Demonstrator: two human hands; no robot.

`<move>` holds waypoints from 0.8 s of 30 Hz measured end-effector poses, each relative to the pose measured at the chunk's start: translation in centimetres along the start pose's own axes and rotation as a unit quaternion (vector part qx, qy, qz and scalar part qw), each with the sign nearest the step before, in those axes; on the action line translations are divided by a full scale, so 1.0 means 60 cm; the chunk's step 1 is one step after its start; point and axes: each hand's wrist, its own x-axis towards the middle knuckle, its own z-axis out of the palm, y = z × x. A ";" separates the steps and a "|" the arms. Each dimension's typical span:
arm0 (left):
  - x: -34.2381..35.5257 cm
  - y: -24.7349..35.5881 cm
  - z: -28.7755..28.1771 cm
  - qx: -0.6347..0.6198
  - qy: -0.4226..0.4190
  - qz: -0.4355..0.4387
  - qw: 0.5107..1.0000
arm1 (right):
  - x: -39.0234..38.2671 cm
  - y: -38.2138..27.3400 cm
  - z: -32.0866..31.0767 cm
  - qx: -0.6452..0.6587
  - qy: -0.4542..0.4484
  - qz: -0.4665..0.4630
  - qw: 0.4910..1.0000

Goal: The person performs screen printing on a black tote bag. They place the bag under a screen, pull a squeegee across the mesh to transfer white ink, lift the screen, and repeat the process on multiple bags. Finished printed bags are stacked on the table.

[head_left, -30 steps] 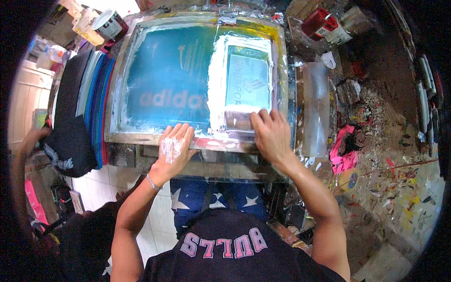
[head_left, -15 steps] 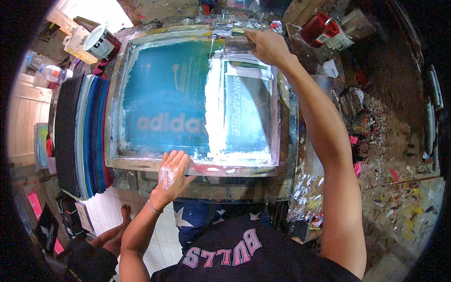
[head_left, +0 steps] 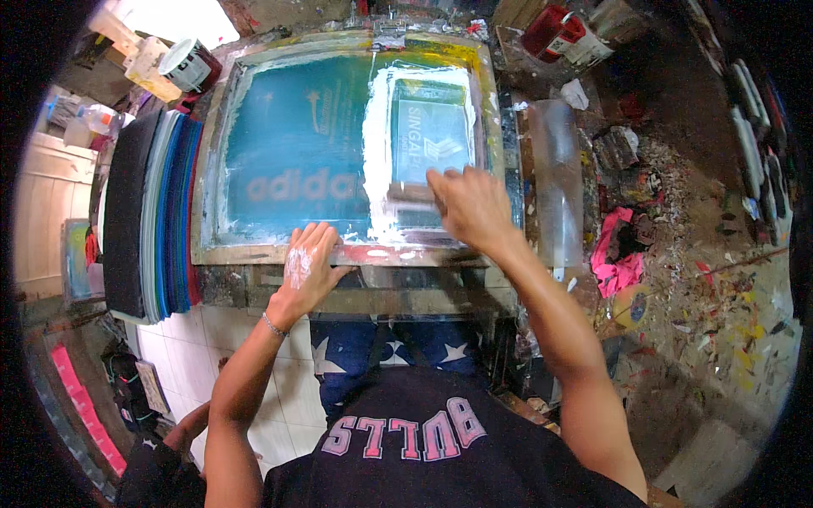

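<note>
A wood-framed printing screen (head_left: 406,254) lies before me, its teal mesh (head_left: 288,135) carrying faint lettering. White ink borders a smaller window on the right part of the mesh. My left hand (head_left: 306,264), smeared with white, grips the frame's near edge, fingers over the top and thumb to the right. In my closed right hand (head_left: 476,207) is a squeegee (head_left: 410,192), pressed on the mesh near the lower end of that window. The fingers hide its right end, and motion blurs it slightly.
Left of the screen stands a stack of dark, white and blue sheets (head_left: 161,212). Beyond it is a white-rimmed tin (head_left: 190,66). Metal hinges (head_left: 389,35) sit at the far edge. Rightward are a clear roll (head_left: 555,182), pink cloth (head_left: 616,254) and red tin (head_left: 549,34). Another person's arm (head_left: 185,430) shows lower left.
My right hand has drawn the squeegee from the screen's far edge toward me, to the near part of the window. My left hand stays on the frame. The whole view has shifted slightly.
</note>
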 end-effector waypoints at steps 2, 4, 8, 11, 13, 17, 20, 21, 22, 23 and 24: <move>0.000 0.003 -0.002 0.006 0.025 0.023 0.999 | -0.041 -0.016 0.009 0.014 0.017 -0.009 1.000; 0.001 0.009 -0.006 0.009 0.012 0.014 1.000 | -0.060 -0.026 0.017 0.011 0.042 -0.017 0.999; 0.005 0.019 -0.018 0.030 -0.010 -0.003 0.999 | -0.065 -0.046 0.005 -0.030 0.097 -0.019 0.995; 0.009 0.023 -0.048 0.022 0.026 0.019 0.999 | -0.070 -0.058 -0.034 -0.047 0.110 -0.016 0.993; 0.029 0.031 -0.096 -0.009 0.045 0.042 0.998 | -0.073 -0.056 -0.072 -0.068 0.204 -0.065 0.974; 0.117 0.073 -0.266 -0.024 0.026 0.064 0.997 | -0.036 -0.050 -0.170 -0.098 0.243 -0.031 0.965; 0.198 0.120 -0.385 -0.018 0.071 0.009 0.997 | 0.041 -0.038 -0.286 -0.155 0.327 -0.041 0.931; 0.213 0.130 -0.417 -0.010 0.028 -0.062 0.998 | 0.078 -0.032 -0.336 -0.174 0.311 -0.019 0.934; 0.222 0.136 -0.423 0.056 0.164 0.005 0.985 | 0.112 -0.027 -0.377 -0.191 0.322 -0.031 0.927; 0.225 0.134 -0.416 0.037 0.280 0.016 0.959 | 0.139 -0.026 -0.404 -0.143 0.340 -0.032 0.929; 0.226 0.125 -0.394 0.017 0.392 0.027 0.919 | 0.160 -0.024 -0.425 -0.133 0.330 0.016 0.934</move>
